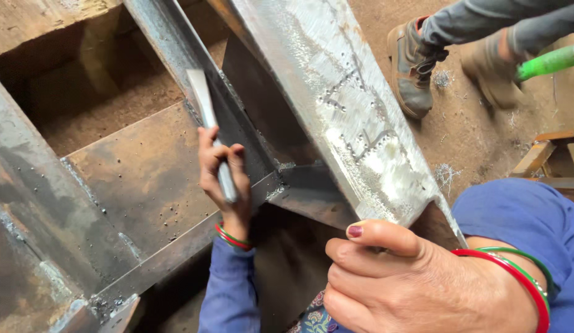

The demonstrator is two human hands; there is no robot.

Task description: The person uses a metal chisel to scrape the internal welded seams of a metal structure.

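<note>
My left hand (pixel 224 179) is closed around a flat grey metal chisel (pixel 202 98). Its blade points up along the weld seam where a rusty steel plate (pixel 145 172) meets the web of a steel frame. My right hand (pixel 416 283) braces the near end of a shiny ground steel beam (pixel 336 92); the thumb presses on its edge and the fingers are curled below. Both wrists wear red and green bangles, and the sleeves are blue.
Another person's brown boot (pixel 413 61) and grey trouser leg stand on the dirt floor at the upper right, beside a green tool handle (pixel 549 61). Metal shavings (pixel 447 174) lie on the ground. A wooden piece (pixel 543 154) sits at the right edge.
</note>
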